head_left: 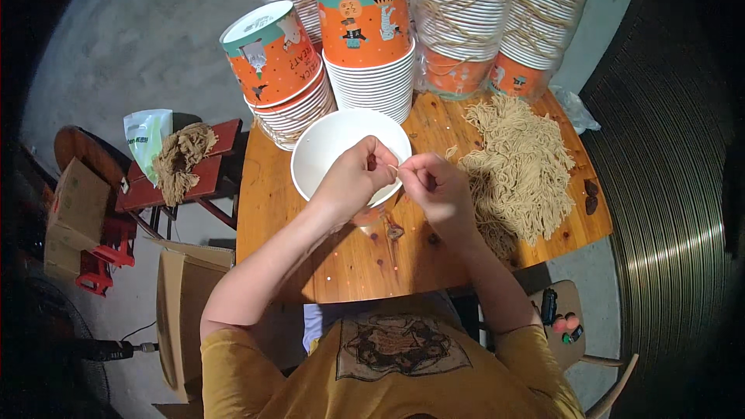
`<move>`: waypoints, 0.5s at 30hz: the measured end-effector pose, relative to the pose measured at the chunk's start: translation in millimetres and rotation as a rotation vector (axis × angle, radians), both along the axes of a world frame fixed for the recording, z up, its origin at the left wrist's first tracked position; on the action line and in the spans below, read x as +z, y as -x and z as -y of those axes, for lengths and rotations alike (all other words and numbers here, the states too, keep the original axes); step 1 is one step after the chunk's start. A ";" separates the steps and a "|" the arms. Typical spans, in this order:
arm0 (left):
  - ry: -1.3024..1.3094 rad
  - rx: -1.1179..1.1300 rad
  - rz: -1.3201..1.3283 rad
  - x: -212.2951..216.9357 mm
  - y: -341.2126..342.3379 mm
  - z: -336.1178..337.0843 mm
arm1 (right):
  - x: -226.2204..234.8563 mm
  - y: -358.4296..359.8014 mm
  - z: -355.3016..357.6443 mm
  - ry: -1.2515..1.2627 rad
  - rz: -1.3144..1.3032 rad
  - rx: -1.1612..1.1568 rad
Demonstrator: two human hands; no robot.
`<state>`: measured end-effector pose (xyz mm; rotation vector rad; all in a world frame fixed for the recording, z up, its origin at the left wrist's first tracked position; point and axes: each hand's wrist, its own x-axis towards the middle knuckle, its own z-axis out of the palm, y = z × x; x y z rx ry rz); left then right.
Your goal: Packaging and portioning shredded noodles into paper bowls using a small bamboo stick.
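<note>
A white paper bucket [320, 143] sits on the wooden table in front of me, its open mouth toward me. At its right rim my left hand [355, 177] and my right hand [441, 195] meet, fingers pinched closed. Between the fingertips shows a short bit of thin tan cord [393, 168]; the rest of it is hidden by the fingers. Right of my right hand lies a big loose heap of tan cords [518, 167]. Behind the bucket stand upside-down stacks of orange and teal printed buckets [365, 27], the shorter stack [272, 62] with cords hanging round its rims.
More bucket stacks [466, 8], wrapped in clear plastic, line the far side of the wooden table [349, 271]. At left, a red bench [225, 140] holds a bundle of cords [184, 159] and a plastic bag [147, 136]. A cardboard box [182, 302] stands near my left elbow; a chair [566, 310] is at right.
</note>
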<state>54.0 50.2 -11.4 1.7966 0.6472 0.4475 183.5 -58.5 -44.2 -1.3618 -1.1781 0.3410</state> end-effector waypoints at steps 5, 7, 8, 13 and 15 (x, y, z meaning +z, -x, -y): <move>0.142 -0.019 0.006 9.6 -3.9 0.2 | -4.1 0.5 -2.6 -0.047 0.078 -0.040; 0.187 -0.030 0.053 6.1 -4.2 -1.9 | -2.9 1.9 -3.0 -0.130 0.185 -0.100; 0.233 -0.040 0.099 4.2 -4.2 -3.0 | -2.9 2.6 -3.3 -0.131 0.185 -0.101; 0.372 -0.083 0.154 5.7 -3.2 -5.6 | -4.4 4.8 -3.7 -0.130 0.155 -0.146; 0.379 -0.084 0.152 6.8 -2.9 -4.2 | -4.8 5.0 -3.1 -0.096 0.099 -0.149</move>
